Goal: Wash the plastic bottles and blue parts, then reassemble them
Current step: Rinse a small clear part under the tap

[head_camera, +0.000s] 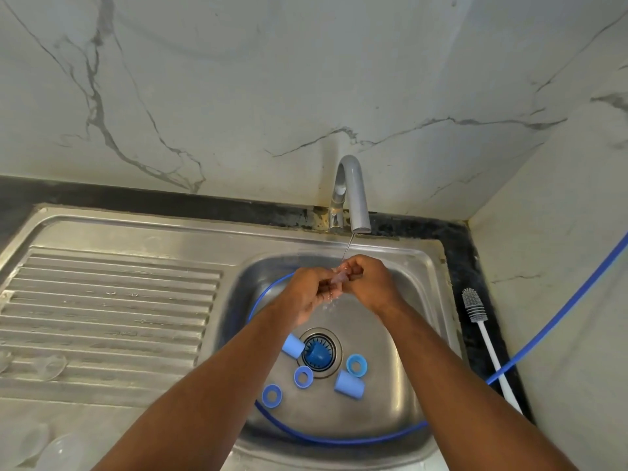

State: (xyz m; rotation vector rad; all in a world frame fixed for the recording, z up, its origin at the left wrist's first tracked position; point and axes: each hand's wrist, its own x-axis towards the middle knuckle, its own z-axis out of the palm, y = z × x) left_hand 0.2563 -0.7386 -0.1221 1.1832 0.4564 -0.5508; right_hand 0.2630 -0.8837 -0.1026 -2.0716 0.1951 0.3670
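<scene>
Fingers pinching clear part | left hand, right hand | under tap, off sink walls

Soft even light, wide-angle bending at edges, hands slightly blurred.

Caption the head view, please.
Left hand and right hand rinse a small part under the tap; blue parts lie in the sink.
</scene>
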